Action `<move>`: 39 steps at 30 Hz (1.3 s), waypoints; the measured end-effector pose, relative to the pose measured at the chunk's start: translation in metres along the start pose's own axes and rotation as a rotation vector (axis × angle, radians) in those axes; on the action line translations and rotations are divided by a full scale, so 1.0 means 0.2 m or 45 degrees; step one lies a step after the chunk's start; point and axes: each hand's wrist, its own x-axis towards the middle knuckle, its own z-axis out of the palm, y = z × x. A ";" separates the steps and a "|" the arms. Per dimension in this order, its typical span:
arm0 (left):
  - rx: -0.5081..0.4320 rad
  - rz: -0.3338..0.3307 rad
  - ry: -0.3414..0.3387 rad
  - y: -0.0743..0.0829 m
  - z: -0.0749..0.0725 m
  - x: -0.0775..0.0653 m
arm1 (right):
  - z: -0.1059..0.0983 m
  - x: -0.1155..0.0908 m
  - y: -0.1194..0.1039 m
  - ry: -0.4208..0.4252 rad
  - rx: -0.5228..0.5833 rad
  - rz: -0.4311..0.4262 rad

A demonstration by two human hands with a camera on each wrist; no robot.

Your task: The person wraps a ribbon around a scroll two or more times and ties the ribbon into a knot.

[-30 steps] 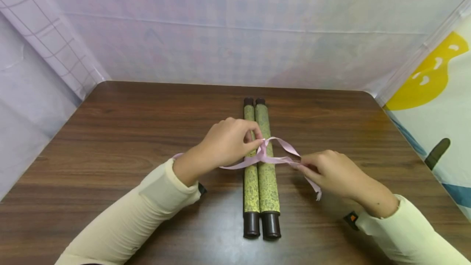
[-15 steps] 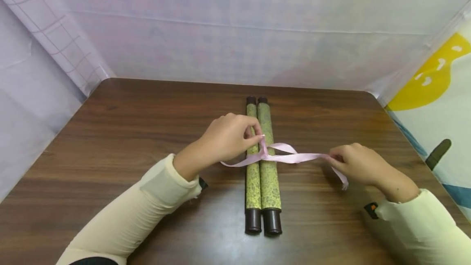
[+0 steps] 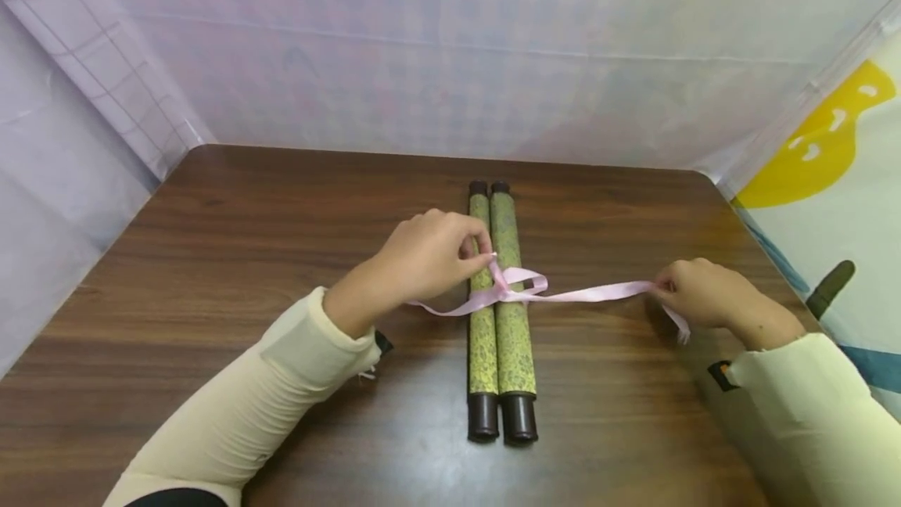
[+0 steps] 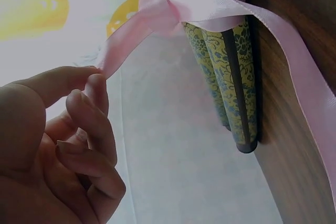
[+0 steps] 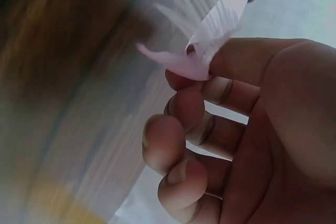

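A scroll, two yellow-green patterned rolls side by side with dark end knobs, lies lengthwise on the table. Pink ribbon crosses its middle, with a knot and a small loop over the right-hand roll. Just above the scroll, my left hand pinches a short ribbon end between thumb and forefinger. Well to the right, my right hand pinches the other stretch, drawn out almost straight. In the right wrist view the frayed ribbon tip sticks out past the fingers. Another length of ribbon trails left beneath my left wrist.
The brown wood-grain table reaches back to a pale checked curtain. A white sheet with a yellow print hangs along the right side.
My right hand has moved right, pulling the ribbon out taut, and the loop beside the knot has become smaller. My left hand has stayed nearly in place, still pinching its end.
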 end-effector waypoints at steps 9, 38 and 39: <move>0.021 -0.005 -0.024 -0.03 -0.03 -0.01 | -0.04 0.09 0.10 -0.066 -0.060 0.129; 0.089 -0.045 -0.123 -0.04 -0.02 -0.01 | -0.10 0.11 0.23 -0.064 -0.049 0.346; 0.090 -0.047 -0.123 -0.05 -0.02 -0.01 | -0.10 0.12 0.21 -0.045 -0.063 0.335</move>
